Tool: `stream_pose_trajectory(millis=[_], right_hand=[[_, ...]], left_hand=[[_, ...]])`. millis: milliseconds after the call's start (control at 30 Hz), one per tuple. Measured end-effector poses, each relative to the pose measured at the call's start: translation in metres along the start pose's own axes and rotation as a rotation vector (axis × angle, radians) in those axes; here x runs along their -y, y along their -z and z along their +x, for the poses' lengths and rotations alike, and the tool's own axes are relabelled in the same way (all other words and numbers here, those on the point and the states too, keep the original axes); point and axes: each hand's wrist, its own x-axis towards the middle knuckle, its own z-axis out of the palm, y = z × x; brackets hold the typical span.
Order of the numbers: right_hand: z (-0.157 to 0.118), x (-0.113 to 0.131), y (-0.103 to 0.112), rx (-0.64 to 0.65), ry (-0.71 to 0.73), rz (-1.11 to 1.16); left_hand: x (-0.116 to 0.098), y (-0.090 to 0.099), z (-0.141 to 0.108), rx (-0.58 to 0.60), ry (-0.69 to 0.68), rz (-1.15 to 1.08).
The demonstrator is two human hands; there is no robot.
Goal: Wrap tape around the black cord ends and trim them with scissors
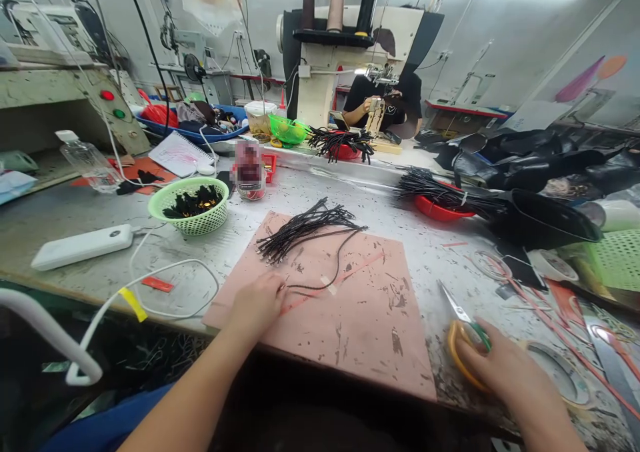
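My left hand point(257, 303) rests at the left side of the pink board point(360, 332), its fingers closed on the end of a thin black cord point(336, 265). That cord curves up to the right end of a loose pile of black cords point(310, 231) lying on the board. To the right of the board, my right hand point(515, 372) is closed around the handles of scissors point(465, 329). Their handles are orange and green. The blades look closed and point up and to the left, away from the cord. My right fingertips are partly hidden.
A green basket point(190, 222) with black pieces and a white power bank point(83, 247) lie left. A red bowl point(440, 211) of black cords stands behind the scissors, and a tape roll point(560, 372) sits by my right hand. Across the table, a person point(385, 105) works at a sewing machine.
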Motion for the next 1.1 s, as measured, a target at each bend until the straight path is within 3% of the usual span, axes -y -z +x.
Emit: stream_pose_trajectory(millis=[167,267,367,567,667,733,800,900,1000,1100], right_hand=[[0.000,0.007,-0.002,0.034,0.038,-0.042],[-0.001,0.014,0.002,0.076,0.020,-0.044],[0.000,0.014,0.000,0.032,0.025,-0.026],[-0.004,0.012,-0.009,-0.054,-0.008,0.248],[-0.018,0.034,-0.010,-0.164,0.101,0.483],[-0.031,0.058,-0.009,-0.171,0.245,0.670],[-0.045,0.086,-0.006,-0.078,0.405,0.893],[-0.063,0.125,0.002,0.202,0.629,1.118],[-0.074,0.151,0.012,0.332,0.755,1.172],[-0.082,0.163,0.018,0.359,0.799,1.208]], left_hand=[[0.000,0.014,0.036,-0.091,0.136,-0.037],[0.010,0.023,0.057,-0.117,0.220,-0.049],[0.023,0.029,0.064,-0.105,0.252,-0.069],[0.035,0.042,0.030,-0.155,0.232,-0.223],[0.021,0.038,0.004,-0.094,0.113,-0.377],[0.003,0.030,-0.010,0.011,0.017,-0.555],[-0.015,0.023,-0.021,0.143,-0.066,-0.704],[-0.033,0.016,-0.031,0.262,-0.086,-0.762],[-0.039,0.014,-0.034,0.282,-0.050,-0.729],[-0.042,0.013,-0.034,0.276,-0.062,-0.658]])
